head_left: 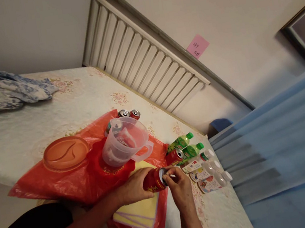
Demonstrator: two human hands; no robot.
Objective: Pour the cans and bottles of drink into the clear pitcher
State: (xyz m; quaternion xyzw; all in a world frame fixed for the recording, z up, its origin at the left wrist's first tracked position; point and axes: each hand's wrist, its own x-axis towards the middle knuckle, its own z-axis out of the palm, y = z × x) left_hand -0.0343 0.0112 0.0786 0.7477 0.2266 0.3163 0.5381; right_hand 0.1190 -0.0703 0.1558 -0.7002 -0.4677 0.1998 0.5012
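Note:
My left hand is wrapped round a red drink can with yellow lettering, held tilted with its silver top toward the right. The fingers of my right hand are pinched together at the can's top; what lies between the fingertips is mostly hidden. Under the can lie yellow sheets with pale purple edges on a red plastic bag. Just beyond my left hand stands a clear plastic jug, its handle turned toward the can. Something pale and crumpled shows inside the jug.
A round orange lid lies on the bag. Behind the jug stand a dark can and a red can. To the right, another red can, green-capped bottles and white-capped bottles line the flowered tablecloth.

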